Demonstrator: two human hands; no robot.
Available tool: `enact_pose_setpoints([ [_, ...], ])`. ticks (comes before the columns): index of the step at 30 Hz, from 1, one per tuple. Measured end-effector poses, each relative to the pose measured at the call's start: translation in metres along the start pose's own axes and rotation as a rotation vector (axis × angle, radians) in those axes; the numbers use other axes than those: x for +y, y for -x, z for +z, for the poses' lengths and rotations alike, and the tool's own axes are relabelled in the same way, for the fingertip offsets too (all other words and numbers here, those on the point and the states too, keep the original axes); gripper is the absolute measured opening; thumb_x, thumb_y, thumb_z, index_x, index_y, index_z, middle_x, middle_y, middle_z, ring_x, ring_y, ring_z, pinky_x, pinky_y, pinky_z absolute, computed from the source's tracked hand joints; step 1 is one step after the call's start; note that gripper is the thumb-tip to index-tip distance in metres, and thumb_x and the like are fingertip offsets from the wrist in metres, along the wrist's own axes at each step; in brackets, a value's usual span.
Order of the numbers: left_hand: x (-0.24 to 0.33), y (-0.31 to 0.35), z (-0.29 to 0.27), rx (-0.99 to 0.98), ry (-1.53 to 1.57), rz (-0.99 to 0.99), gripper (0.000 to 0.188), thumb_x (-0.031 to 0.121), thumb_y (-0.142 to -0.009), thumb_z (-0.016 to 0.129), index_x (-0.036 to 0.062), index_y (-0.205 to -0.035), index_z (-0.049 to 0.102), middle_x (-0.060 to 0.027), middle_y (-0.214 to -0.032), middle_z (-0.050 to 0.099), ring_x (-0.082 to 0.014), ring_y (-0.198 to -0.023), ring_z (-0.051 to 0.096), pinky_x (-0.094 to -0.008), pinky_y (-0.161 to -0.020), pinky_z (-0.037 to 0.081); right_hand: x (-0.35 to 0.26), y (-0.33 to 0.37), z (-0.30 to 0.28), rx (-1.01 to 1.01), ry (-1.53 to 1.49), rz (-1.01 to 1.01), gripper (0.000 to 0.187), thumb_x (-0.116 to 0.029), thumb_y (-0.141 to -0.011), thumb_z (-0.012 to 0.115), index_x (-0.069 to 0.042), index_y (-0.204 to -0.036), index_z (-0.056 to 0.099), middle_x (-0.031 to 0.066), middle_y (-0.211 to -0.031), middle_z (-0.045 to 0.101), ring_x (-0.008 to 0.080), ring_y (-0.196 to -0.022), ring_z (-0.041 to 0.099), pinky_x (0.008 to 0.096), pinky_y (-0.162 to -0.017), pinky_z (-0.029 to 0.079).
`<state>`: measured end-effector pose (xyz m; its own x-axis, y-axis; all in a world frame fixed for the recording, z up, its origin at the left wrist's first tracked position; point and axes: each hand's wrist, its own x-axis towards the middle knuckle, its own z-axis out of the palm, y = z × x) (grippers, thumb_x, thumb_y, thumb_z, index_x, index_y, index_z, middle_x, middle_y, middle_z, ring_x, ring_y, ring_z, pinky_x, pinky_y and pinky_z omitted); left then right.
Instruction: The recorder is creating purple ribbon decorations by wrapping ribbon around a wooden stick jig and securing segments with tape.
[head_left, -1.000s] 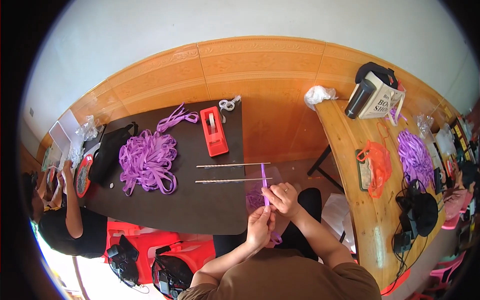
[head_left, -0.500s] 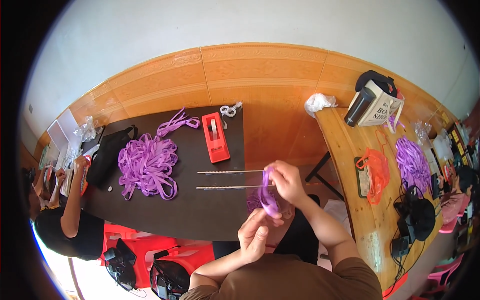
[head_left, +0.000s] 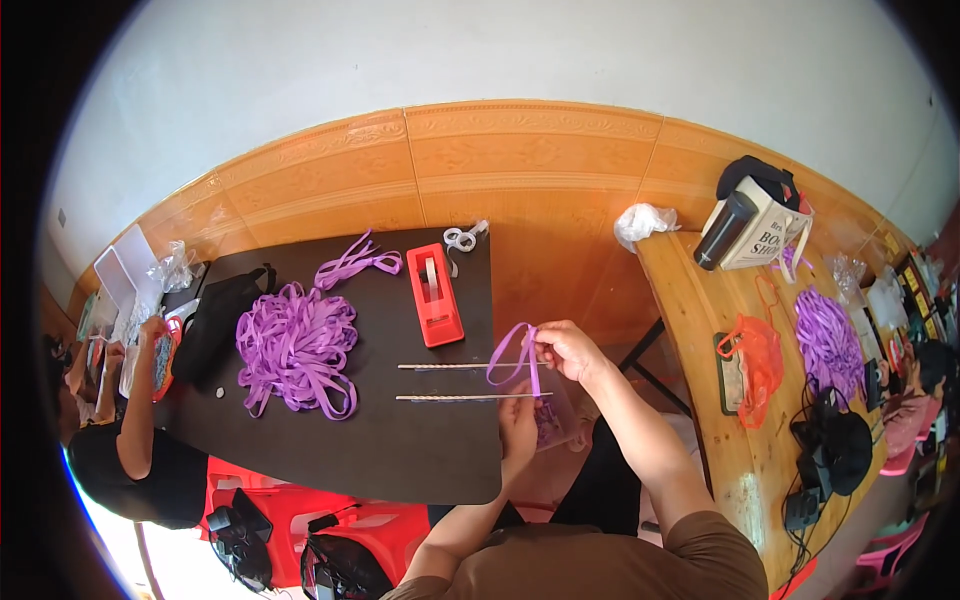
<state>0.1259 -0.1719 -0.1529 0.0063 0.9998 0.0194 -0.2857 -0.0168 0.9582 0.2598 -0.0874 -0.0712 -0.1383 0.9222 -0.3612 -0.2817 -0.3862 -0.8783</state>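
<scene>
A purple ribbon (head_left: 512,358) loops over the ends of two thin rods (head_left: 455,382) that lie side by side on the black table (head_left: 390,440). My right hand (head_left: 568,350) pinches the ribbon's upper end just past the table's right edge. Below it, my left hand (head_left: 518,430) grips the ribbon's lower end at the nearer rod's tip. A big heap of purple ribbon (head_left: 295,345) lies further left on the table, and a red tape dispenser (head_left: 434,294) stands behind the rods.
Scissors (head_left: 461,238) and a black bag (head_left: 215,318) lie on the black table. Another person (head_left: 125,430) sits at its left end. A wooden table (head_left: 720,400) on the right carries an orange bag (head_left: 757,365), more purple ribbon (head_left: 828,335) and a white bag (head_left: 765,225).
My right hand has pulled the ribbon out into an open loop over the rod ends. My left hand has moved up to the nearer rod's tip.
</scene>
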Motion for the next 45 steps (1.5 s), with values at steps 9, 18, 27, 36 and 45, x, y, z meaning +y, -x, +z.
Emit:
enact_pose_setpoints([
  [9,0.017,-0.031,0.027,0.07,0.071,0.303,0.03,0.001,-0.091,0.05,0.0,-0.12,0.054,-0.0038,-0.101,0.058,-0.0136,-0.094,0.056,-0.0255,-0.084,0.045,0.019,-0.009,0.005,0.036,-0.044,0.087,0.019,-0.012,-0.087,0.053,-0.001,-0.078,0.066,0.0049,-0.068,0.061,0.0112,-0.055,0.052,0.0233,-0.046,0.036],
  [18,0.001,-0.039,0.018,-0.052,0.189,0.282,0.019,0.004,-0.092,0.05,-0.0008,-0.108,0.059,-0.0027,-0.092,0.059,-0.0097,-0.079,0.056,-0.0215,-0.067,0.047,0.067,-0.019,-0.013,-0.098,-0.253,0.117,0.02,-0.013,-0.088,0.051,0.002,-0.093,0.064,0.0089,-0.084,0.063,0.0173,-0.07,0.059,0.0309,-0.063,0.048],
  [27,0.0,-0.039,0.026,0.015,0.132,0.393,0.014,0.008,-0.092,0.053,-0.0008,-0.098,0.062,-0.0037,-0.091,0.061,-0.0091,-0.077,0.055,-0.0224,-0.072,0.045,0.042,-0.001,-0.031,0.244,0.531,-0.143,0.019,-0.014,-0.084,0.062,-0.001,-0.098,0.066,0.0063,-0.083,0.062,0.0125,-0.072,0.057,0.0246,-0.062,0.045],
  [36,-0.017,-0.044,0.022,0.082,0.011,0.278,0.016,0.005,-0.09,0.049,-0.0007,-0.098,0.062,-0.0043,-0.091,0.064,-0.0103,-0.084,0.057,-0.0237,-0.076,0.045,0.045,0.038,-0.005,0.111,0.646,-0.991,0.028,-0.001,-0.077,0.066,-0.009,-0.104,0.067,0.0078,-0.106,0.059,0.0207,-0.096,0.055,0.0293,-0.083,0.043],
  [45,-0.028,-0.047,0.019,0.125,0.026,0.255,0.013,0.01,-0.089,0.054,-0.0004,-0.091,0.062,-0.0024,-0.083,0.061,-0.0099,-0.079,0.054,-0.0252,-0.071,0.043,0.039,0.023,-0.003,0.05,0.735,-1.004,0.022,0.002,-0.076,0.063,-0.008,-0.094,0.069,0.0089,-0.109,0.058,0.0241,-0.1,0.052,0.033,-0.086,0.042],
])
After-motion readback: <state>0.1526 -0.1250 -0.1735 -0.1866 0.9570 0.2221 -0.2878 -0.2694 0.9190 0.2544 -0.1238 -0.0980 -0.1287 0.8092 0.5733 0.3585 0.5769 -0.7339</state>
